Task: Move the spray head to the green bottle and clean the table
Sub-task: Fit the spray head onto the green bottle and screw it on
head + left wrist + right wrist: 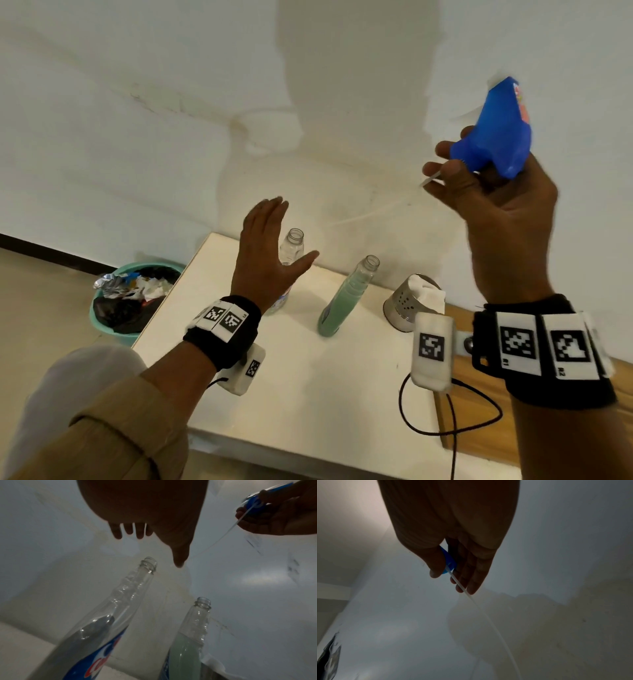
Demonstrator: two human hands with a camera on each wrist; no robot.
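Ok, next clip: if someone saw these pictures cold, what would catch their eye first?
The bright blue spray head, held high at the right by the right hand with its thin white dip tube trailing free. Below it, two uncapped bottles stand on the white table: the green bottle and a clear bottle partly behind the left hand, which hovers with fingers straight. A full teal bin sits on the floor at left.

Plain room – scuffed white wall (171, 120); full rubbish bin (133, 301).
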